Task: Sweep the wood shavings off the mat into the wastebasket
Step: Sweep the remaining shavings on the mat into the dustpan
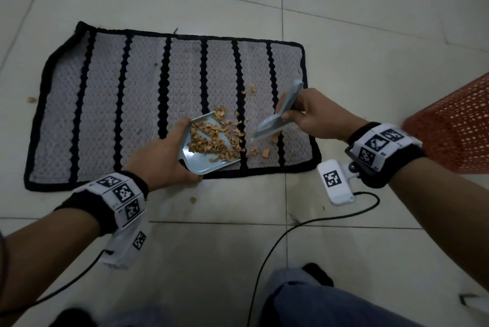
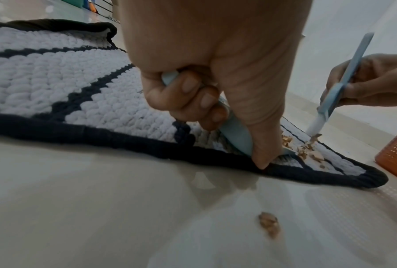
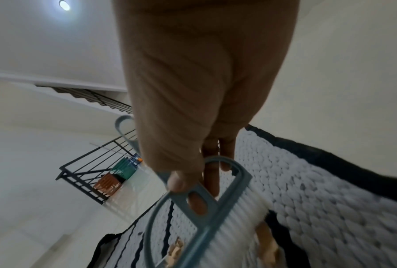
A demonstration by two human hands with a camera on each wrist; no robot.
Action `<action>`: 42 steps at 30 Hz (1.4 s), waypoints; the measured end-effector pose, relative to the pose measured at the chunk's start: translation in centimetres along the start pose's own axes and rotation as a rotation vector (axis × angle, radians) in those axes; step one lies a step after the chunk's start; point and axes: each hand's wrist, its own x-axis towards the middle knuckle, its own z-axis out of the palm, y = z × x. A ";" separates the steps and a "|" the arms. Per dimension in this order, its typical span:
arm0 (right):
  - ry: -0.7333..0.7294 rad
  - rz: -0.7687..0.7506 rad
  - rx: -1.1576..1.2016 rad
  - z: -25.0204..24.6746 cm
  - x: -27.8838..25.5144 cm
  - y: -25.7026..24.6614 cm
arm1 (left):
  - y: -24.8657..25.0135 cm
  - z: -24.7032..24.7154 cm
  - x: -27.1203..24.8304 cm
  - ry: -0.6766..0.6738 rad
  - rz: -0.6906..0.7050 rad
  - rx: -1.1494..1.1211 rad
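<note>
Left hand (image 1: 161, 157) grip: curled round dustpan (image 1: 211, 145). Right hand (image 1: 315, 114) grip: pinching brush (image 1: 280, 112). Wood shavings (image 1: 214, 138): likely light, scatter-prone. Keep pan level.

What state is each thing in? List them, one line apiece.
mat: flat on the floor.
dustpan: on the mat, holding most shavings.
wood shavings: mostly in the dustpan, some loose.
brush: tilted, bristles down.
left hand: grips the dustpan.
right hand: grips the brush.
wastebasket: upright beside the mat.
</note>
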 end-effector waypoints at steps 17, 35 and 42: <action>-0.084 -0.013 -0.108 -1.2 3.7 -1.0 | -0.2 0.1 -0.1 0.006 -0.008 0.045; -0.104 -0.017 -0.250 -0.3 3.9 -0.1 | 0.1 -0.3 -0.2 -0.018 -0.011 0.073; 0.051 0.045 0.088 0.1 -0.4 0.5 | 0.7 -0.6 -0.4 -0.048 -0.033 0.080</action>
